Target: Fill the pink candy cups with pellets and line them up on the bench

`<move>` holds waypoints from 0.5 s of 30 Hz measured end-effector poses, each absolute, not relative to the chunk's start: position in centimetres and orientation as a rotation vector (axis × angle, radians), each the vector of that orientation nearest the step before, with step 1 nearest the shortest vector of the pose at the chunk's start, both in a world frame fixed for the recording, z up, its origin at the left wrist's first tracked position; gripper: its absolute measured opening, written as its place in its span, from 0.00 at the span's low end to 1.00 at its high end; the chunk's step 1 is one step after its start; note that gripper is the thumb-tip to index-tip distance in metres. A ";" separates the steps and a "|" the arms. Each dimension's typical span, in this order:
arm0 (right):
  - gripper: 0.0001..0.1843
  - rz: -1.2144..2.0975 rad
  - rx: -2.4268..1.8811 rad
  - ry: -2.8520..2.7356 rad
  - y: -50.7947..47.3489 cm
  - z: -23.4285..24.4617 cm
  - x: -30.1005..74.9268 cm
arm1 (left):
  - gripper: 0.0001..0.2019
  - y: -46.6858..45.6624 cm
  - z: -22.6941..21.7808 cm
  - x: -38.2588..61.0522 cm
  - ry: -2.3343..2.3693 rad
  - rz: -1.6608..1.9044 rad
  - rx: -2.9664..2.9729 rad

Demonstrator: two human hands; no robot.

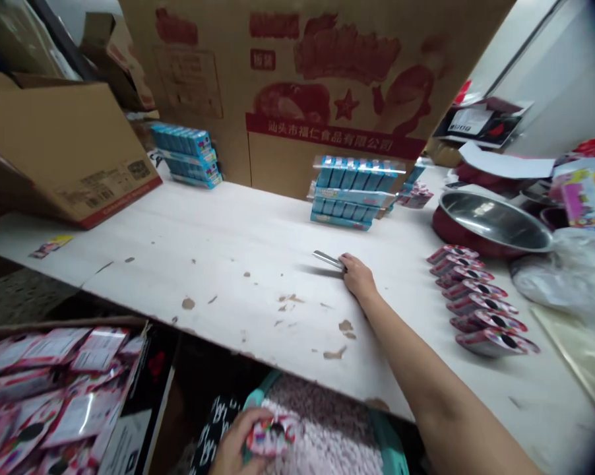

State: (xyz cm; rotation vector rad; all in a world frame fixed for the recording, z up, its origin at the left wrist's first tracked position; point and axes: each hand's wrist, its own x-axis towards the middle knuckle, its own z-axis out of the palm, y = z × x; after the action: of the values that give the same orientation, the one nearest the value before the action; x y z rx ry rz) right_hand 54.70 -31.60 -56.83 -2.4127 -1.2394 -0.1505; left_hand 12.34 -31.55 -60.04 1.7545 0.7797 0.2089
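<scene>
My left hand, at the bottom of the view, is closed on a small pink-and-red printed packet. Below it is a teal tub filled with small pale pink pellets. My right hand reaches over the white table, its fingers wrapped round a slim silver metal tool. The tool's flat end points left, just above the tabletop; its full shape is hidden by the hand. A row of several pink packets stands on the table to the right of my forearm.
Blue boxed packs and another blue stack stand before a large printed carton. An open cardboard box is at left. A metal basin and plastic bags lie right. Filled packets crowd a box lower left.
</scene>
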 end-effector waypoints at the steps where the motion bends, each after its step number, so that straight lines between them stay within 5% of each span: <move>1: 0.24 -0.147 -2.410 -1.223 -33.6 -57.2 52.7 | 0.17 -31.9 -59.4 12.8 0.757 0.239 1.742; 8: 0.28 -0.020 -2.177 -1.271 -47.6 -58.3 36.3 | 0.16 -35.6 -58.5 14.0 0.605 0.379 1.786; 15: 0.23 0.160 -1.806 -1.323 -51.7 -55.7 29.7 | 0.16 -38.8 -59.2 15.3 0.499 0.367 1.813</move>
State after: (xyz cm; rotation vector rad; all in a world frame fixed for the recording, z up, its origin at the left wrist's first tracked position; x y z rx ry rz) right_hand 29.72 -51.72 -55.74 -1.8056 -1.3234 0.1595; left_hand 15.30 -38.76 -59.24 1.8132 0.4989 0.3674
